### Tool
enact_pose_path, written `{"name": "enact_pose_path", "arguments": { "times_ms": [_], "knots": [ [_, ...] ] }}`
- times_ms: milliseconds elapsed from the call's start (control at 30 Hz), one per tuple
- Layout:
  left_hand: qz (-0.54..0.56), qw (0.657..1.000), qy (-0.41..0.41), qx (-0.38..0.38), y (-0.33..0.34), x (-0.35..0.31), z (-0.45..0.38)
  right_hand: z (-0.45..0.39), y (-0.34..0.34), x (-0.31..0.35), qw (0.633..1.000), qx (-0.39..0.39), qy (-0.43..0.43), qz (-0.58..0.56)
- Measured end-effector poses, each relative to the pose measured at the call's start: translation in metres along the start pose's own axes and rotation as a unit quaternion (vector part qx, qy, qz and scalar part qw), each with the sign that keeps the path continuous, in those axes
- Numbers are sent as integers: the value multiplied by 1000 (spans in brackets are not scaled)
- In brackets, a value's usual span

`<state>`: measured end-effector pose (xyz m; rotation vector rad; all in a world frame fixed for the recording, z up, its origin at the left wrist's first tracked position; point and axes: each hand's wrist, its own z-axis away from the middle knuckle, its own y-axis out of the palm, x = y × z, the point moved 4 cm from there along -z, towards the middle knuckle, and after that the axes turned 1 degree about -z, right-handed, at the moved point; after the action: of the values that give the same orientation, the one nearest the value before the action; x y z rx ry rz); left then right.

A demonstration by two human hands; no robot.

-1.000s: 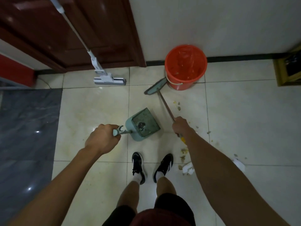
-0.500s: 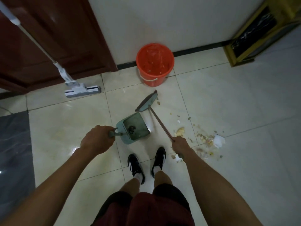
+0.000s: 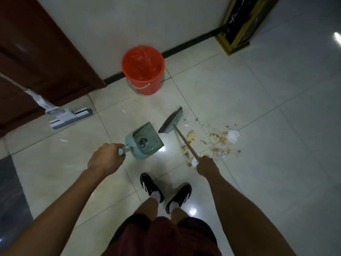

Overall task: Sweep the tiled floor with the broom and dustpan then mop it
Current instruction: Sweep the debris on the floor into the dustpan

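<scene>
The left hand [image 3: 105, 157] has its fingers curled round the handle of the green dustpan [image 3: 144, 140], held just left of the broom [image 3: 172, 121] — whose stick the right hand [image 3: 205, 166] grips. Crumbs and paper scraps [image 3: 219, 138] lie on the tiled floor [image 3: 276, 145] right of the broom; the mop [image 3: 69, 115] leans by the door, near an orange bucket [image 3: 143, 69].

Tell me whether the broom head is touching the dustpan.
Apart. The head view shows a strip of bare tile between the broom head and the open edge of the dustpan.
</scene>
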<state>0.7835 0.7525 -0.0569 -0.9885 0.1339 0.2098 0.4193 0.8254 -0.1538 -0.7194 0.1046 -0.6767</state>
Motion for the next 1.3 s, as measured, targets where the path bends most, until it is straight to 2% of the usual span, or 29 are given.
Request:
{"name": "enact_pose_path", "arguments": {
  "times_ms": [400, 667, 833, 1000, 1133, 1300],
  "knots": [
    [-64, 994, 82, 15, 34, -120, 15, 33, -20, -156, 994, -50, 90, -46],
    [-105, 985, 137, 19, 37, -193, 15, 53, -27, -215, 979, -59, 113, -159],
    [-113, 982, 152, 11, 27, -212, 10, 52, -24, -220, 962, -52, 121, -238],
    [-108, 978, 177, 4, 5, -220, -13, 32, -46, -197, 936, -74, 131, -319],
    [-112, 975, 193, 10, -9, -233, -46, -1, -71, -176, 907, -101, 171, -371],
    [-117, 967, 224, 42, -26, -251, -103, -51, -95, -152, 882, -98, 199, -415]
  ]
}}
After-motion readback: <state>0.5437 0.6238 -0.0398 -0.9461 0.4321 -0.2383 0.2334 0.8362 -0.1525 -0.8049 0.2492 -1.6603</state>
